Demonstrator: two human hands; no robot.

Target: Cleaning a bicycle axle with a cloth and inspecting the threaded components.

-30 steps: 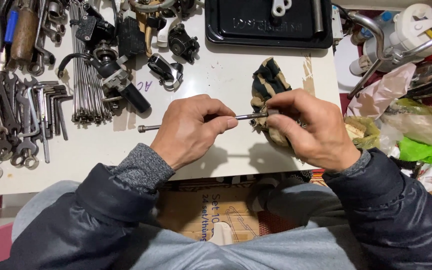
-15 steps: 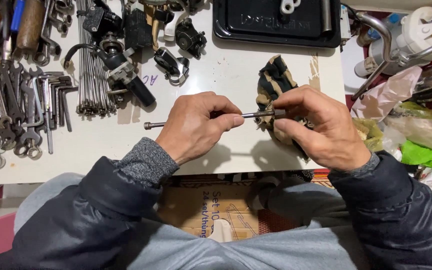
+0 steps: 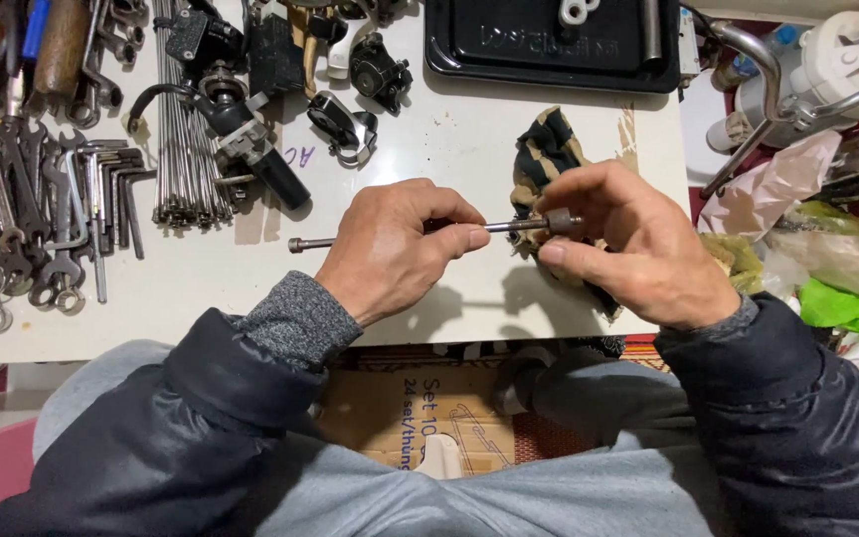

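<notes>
My left hand (image 3: 395, 249) grips a thin metal rod (image 3: 315, 243) near its middle, holding it level above the white table (image 3: 449, 139). One capped end of the rod sticks out to the left. My right hand (image 3: 628, 249) pinches a small dark cylindrical nut (image 3: 559, 221) on the rod's right end between thumb and fingers. A dirty black and tan rag (image 3: 546, 154) lies on the table just behind and under my right hand.
Wrenches and hex keys (image 3: 42, 219) lie at the left, next to a bundle of thin spokes (image 3: 186, 129) and dark bike parts (image 3: 251, 149). A black tray (image 3: 549, 50) sits at the back. Plastic bags (image 3: 827, 249) and a handlebar (image 3: 768, 70) crowd the right.
Both hands and the rod stay nearly in place. My right fingers have shifted slightly on the nut at the rod's end.
</notes>
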